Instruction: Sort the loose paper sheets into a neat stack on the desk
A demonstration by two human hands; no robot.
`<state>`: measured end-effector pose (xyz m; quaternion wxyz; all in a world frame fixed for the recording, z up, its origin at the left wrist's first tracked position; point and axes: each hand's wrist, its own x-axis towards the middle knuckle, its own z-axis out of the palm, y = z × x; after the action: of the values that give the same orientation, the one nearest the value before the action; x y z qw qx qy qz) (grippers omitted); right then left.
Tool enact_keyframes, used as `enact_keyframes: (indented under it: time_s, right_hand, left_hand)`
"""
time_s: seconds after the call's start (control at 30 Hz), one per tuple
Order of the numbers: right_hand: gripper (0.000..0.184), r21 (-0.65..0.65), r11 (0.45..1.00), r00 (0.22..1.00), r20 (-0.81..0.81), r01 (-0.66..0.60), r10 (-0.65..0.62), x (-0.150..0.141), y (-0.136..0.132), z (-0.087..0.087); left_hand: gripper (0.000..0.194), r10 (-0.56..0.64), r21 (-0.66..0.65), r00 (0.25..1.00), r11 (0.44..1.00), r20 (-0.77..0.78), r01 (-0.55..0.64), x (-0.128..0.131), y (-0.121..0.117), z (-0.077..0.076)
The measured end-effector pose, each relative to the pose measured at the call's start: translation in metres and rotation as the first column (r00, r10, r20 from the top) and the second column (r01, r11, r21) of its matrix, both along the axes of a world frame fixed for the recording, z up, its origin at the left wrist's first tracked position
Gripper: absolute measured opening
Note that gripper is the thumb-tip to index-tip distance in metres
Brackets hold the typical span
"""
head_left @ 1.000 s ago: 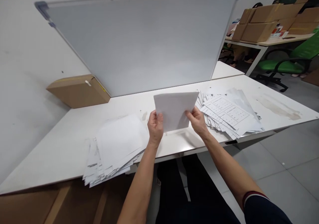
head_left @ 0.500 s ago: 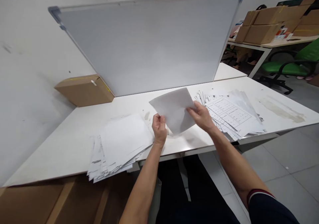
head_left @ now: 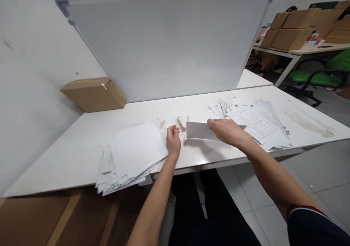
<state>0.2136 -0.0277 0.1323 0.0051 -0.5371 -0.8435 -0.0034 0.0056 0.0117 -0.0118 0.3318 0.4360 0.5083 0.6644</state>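
My right hand (head_left: 225, 131) grips a blank white sheet of paper (head_left: 198, 130), held low and nearly flat just above the white table (head_left: 82, 136). Left of the sheet, my left hand (head_left: 173, 140) hovers with its fingers loosely curled and nothing in them. A messy pile of face-down sheets (head_left: 131, 155) lies to the left of my left hand and overhangs the table's front edge. A fanned stack of printed forms (head_left: 254, 124) lies right of my right hand. A small beige object (head_left: 181, 122) rests on the table just behind the sheet.
A large whiteboard (head_left: 166, 42) leans upright at the back of the table. A cardboard box (head_left: 93, 93) sits at the back left against the wall. To the far right, another table carries cardboard boxes (head_left: 290, 29), with a green chair (head_left: 322, 73) beside it.
My left hand let go of the sheet. My right hand alone lowered it from upright to nearly flat, moving it slightly right toward the printed stack, which uncovered the small beige object.
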Motion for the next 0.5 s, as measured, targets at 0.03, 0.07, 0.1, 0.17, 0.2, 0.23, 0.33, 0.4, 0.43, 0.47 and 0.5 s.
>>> enact_keyframes:
  time_s: [0.03, 0.07, 0.1, 0.17, 0.2, 0.23, 0.33, 0.4, 0.43, 0.47, 0.5]
  right_hand:
    - [0.012, -0.006, 1.000, 0.996, -0.080, 0.027, -0.027, 0.004, 0.001, 0.004]
    - [0.011, -0.023, 0.998, 0.980, -0.189, 0.057, -0.060, 0.009, 0.002, 0.009]
    - [0.011, -0.064, 0.995, 0.942, -0.324, 0.077, -0.093, 0.013, 0.004, 0.012]
    - [0.014, -0.249, 0.968, 0.787, -0.589, 0.039, -0.183, 0.021, 0.008, 0.010]
    - [0.015, -0.374, 0.927, 0.697, -0.670, -0.020, -0.256, 0.025, 0.011, 0.003]
    - [0.017, -0.497, 0.864, 0.627, -0.699, -0.080, -0.344, 0.028, 0.013, -0.007]
    - [0.021, -0.750, 0.655, 0.576, -0.577, -0.094, -0.579, 0.034, 0.021, -0.052]
    - [0.022, -0.805, 0.593, 0.550, -0.506, -0.025, -0.664, 0.037, 0.024, -0.080]
    - [0.022, -0.815, 0.579, 0.524, -0.499, -0.013, -0.691, 0.039, 0.025, -0.090]
    - [0.023, -0.822, 0.569, 0.492, -0.504, -0.020, -0.710, 0.041, 0.025, -0.098]
    - [0.024, -0.826, 0.562, 0.459, -0.514, -0.038, -0.725, 0.042, 0.026, -0.102]
  left_hand:
    - [0.017, -0.005, 0.002, 1.000, 1.000, 0.016, 0.005, 0.000, 0.000, 0.000]
    - [0.017, -0.002, -0.006, 0.999, 1.000, 0.037, 0.003, 0.001, 0.001, 0.001]
    - [0.016, 0.008, -0.025, 0.998, 1.000, 0.060, -0.007, 0.000, 0.001, 0.002]
    - [0.015, 0.048, -0.076, 0.995, 0.996, 0.091, -0.041, 0.000, 0.002, 0.004]
    - [0.015, 0.064, -0.097, 0.994, 0.994, 0.092, -0.055, -0.001, 0.002, 0.004]
    - [0.015, 0.078, -0.112, 0.993, 0.991, 0.084, -0.068, -0.002, 0.002, 0.004]
    - [0.016, 0.082, -0.140, 0.996, 0.987, 0.037, -0.076, -0.003, 0.002, 0.003]
    - [0.018, 0.075, -0.166, 0.997, 0.983, -0.012, -0.076, -0.003, 0.003, 0.002]
    - [0.020, 0.068, -0.179, 0.996, 0.981, -0.054, -0.077, -0.002, 0.004, 0.002]
    - [0.024, 0.052, -0.190, 0.992, 0.979, -0.112, -0.073, -0.002, 0.004, 0.002]
    - [0.027, 0.034, -0.195, 0.983, 0.978, -0.181, -0.070, -0.002, 0.006, 0.003]
